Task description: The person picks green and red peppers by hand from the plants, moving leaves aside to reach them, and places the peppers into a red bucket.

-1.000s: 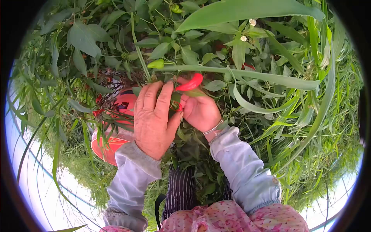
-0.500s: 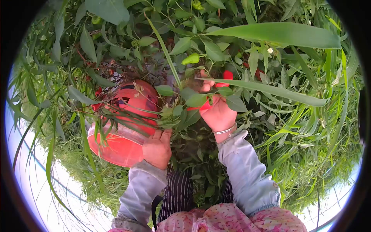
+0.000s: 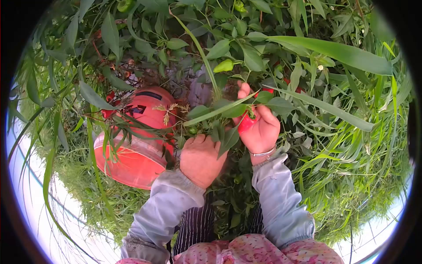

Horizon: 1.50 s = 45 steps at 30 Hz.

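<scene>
Hidden: the left hand (image 3: 200, 160) has its fingertips buried in leaves, so I can't tell whether it grips anything.
Right hand: the right hand (image 3: 260, 128) is curled tight on a small glossy red chilli pepper (image 3: 246, 123).
Pepper place: just right of centre, against the palm, among the plant's foliage.
Pepper look: bright red and shiny, mostly covered by a leaf and fingers; possibly more than one.
Nearby: the round red plastic bucket (image 3: 132, 163) sits left of the left hand, half screened by grass; a pale green unripe pepper (image 3: 224, 66) hangs above.
</scene>
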Available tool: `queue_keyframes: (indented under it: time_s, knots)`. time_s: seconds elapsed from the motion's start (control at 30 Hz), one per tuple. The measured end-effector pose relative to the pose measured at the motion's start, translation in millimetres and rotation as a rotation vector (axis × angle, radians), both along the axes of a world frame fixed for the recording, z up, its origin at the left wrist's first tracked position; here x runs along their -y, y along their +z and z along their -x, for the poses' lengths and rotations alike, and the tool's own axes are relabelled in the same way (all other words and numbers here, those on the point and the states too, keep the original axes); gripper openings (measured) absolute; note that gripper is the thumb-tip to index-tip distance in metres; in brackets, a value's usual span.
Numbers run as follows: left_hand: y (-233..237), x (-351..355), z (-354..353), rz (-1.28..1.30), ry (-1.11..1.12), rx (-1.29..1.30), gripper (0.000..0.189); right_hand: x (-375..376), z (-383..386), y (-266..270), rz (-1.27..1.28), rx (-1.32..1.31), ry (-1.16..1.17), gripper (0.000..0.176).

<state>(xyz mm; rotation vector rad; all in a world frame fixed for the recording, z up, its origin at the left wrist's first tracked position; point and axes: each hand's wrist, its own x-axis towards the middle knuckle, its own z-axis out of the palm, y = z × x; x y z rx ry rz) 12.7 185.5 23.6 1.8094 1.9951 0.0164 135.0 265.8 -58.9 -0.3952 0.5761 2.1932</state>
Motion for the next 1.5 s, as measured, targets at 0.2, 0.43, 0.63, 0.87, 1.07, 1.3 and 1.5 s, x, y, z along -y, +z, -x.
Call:
queue_keyframes:
  time_s: [0.2,0.43,0.63,0.87,1.07,1.3,1.5]
  knots:
    - [-32,5,26,0.125,-0.064,-0.327,0.031,-2,-4,2,-0.002,0.151,0.031,0.049]
    - [-11,-5,60,0.149,-0.186,-0.441,0.038,-3,-9,-3,-0.011,0.059,-0.026,0.050]
    - [13,-19,110,0.318,0.121,-0.222,0.028,-10,-25,-7,0.044,0.031,-0.149,0.045]
    - [25,-56,60,0.219,0.617,0.858,0.023,0,-22,-14,0.128,0.048,0.013,0.082]
    - [17,-60,34,0.322,0.562,1.216,0.046,14,-18,-23,-0.189,0.326,0.275,0.054]
    - [53,-57,60,0.509,0.582,1.236,0.065,16,-3,-1,-0.350,0.488,0.432,0.038]
    - [37,-27,66,0.388,0.468,0.914,0.033,18,2,10,-0.279,0.419,0.453,0.037]
